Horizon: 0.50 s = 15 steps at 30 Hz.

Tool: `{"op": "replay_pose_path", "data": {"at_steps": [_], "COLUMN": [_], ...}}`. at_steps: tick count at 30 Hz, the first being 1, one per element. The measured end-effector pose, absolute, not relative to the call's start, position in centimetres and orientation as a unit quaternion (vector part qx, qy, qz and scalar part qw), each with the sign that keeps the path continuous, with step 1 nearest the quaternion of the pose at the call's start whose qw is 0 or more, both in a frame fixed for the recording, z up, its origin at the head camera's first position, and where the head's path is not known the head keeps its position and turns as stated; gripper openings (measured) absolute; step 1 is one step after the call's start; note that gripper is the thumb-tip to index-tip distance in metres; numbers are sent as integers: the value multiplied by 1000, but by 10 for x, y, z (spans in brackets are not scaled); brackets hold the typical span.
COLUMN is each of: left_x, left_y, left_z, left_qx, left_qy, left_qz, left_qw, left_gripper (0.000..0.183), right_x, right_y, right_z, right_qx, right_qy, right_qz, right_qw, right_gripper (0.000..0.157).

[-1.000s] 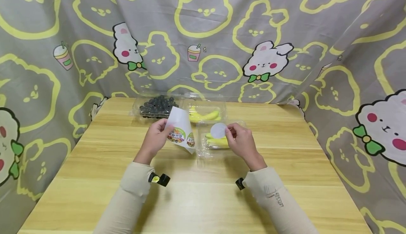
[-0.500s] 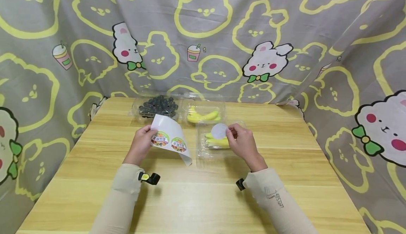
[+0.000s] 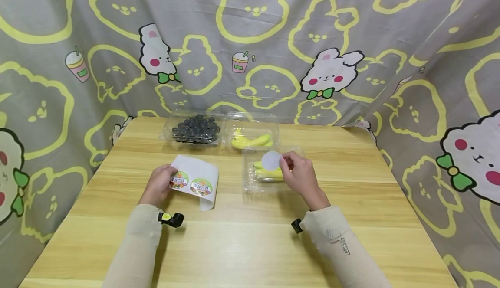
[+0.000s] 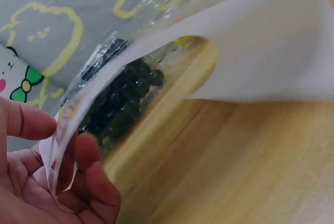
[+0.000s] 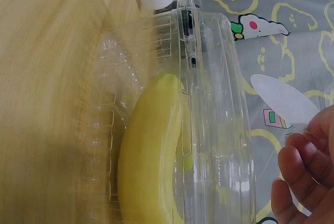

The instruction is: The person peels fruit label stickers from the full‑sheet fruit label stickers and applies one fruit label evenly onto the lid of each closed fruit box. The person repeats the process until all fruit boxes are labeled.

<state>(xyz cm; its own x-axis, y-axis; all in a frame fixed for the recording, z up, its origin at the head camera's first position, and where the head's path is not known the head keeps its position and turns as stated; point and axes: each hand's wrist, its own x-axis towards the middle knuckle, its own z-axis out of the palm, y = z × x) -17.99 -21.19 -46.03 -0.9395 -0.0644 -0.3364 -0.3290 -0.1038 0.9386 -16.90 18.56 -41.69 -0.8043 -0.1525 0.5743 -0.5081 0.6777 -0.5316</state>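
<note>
Head view: My left hand [image 3: 158, 186] had shifted left and toward me, taking the label sheet [image 3: 197, 166] well apart from the right hand [image 3: 300, 175]. The sheet's two printed labels faced up and its far end curled downward. My right hand had hardly moved: thumb and fingers pinched the round sticker [image 3: 270, 161] at its right edge, pale side showing, above the front clear box [image 3: 255, 192]. I judged the sticker fully separated from the sheet, with the space between the hands now freed.

Left wrist view: My thumb and fingers pinched the sheet's edge from both sides; the rest arched away, with dark grapes [image 4: 125, 96] beyond it.

Right wrist view: The sticker, seen at a slant, projected from my fingertips, apart from the box. A banana [image 5: 148, 151] lay inside that box. The sticker's exact contact with my thumb was not clear.
</note>
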Motion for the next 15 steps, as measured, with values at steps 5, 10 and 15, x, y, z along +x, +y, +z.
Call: {"op": "replay_pose_path", "data": {"at_steps": [5, 10, 15], "left_x": [-180, -180, -181], "left_y": [-200, -177, -156], "left_z": [-461, -452, -438], "left_qx": [-121, -54, 96], "left_qy": [613, 535, 395], "left_qz": [775, 837, 904], "left_qw": [96, 106, 133], "left_gripper": [20, 21, 31], "right_x": [-169, -169, -169], "right_y": [185, 184, 184], "right_z": [-418, -418, -418], "right_qx": [188, 190, 187], "right_qy": [-881, -880, -881], "right_qz": [357, 355, 354], "right_qw": [249, 252, 253], "right_gripper": [8, 8, 8]}}
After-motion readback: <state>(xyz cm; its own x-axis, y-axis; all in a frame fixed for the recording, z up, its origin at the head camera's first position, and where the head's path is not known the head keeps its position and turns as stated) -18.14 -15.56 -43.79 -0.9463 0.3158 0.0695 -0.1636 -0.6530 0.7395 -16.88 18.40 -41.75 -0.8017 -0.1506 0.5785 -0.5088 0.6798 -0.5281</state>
